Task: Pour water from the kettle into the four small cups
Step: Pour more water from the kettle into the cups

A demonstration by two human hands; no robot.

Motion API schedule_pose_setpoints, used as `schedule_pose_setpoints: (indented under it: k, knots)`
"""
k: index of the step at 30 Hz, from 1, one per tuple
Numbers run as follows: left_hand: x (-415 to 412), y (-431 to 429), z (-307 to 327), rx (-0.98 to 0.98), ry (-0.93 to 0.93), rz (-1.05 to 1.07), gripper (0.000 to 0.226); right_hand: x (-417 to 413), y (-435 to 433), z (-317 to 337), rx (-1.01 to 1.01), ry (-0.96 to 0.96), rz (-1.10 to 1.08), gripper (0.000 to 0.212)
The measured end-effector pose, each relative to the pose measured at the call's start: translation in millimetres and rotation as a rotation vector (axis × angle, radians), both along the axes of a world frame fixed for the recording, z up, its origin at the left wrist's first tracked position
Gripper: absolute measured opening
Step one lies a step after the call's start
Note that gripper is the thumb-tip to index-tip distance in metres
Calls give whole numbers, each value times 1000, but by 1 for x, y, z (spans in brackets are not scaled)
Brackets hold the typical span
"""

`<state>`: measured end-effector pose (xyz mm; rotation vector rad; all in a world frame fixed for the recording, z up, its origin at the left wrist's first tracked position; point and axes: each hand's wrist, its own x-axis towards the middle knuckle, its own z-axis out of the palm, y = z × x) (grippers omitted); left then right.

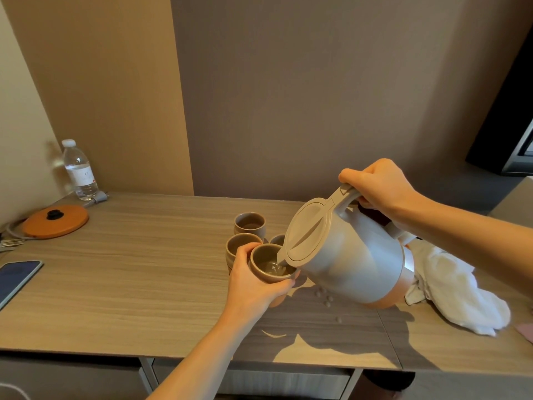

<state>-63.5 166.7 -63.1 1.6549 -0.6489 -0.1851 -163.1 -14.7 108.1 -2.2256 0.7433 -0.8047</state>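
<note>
My right hand [380, 189] grips the handle of a grey kettle [352, 261] with a beige lid, tilted left with its spout over a cup. Water runs from the spout into a brown cup [266, 269], which my left hand [253, 284] holds just above the wooden table [129, 269]. Water shows inside this cup. Three more brown cups stand behind it: one at the back [249, 223], one to the left [240, 246], and one [278, 240] partly hidden by the kettle lid.
An orange kettle base [56, 220] with cord lies at the far left, a water bottle [79, 170] behind it. A phone [17, 277] lies at the left edge. A white cloth [458, 293] sits right of the kettle. Water drops [326, 298] dot the table.
</note>
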Motion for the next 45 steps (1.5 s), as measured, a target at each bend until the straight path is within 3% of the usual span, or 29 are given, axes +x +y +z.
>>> schedule_pose_setpoints:
  k: [45]
  knots:
    - [-1, -3, -9, 21, 43, -14, 90, -2, -3, -7, -6, 39, -62, 42]
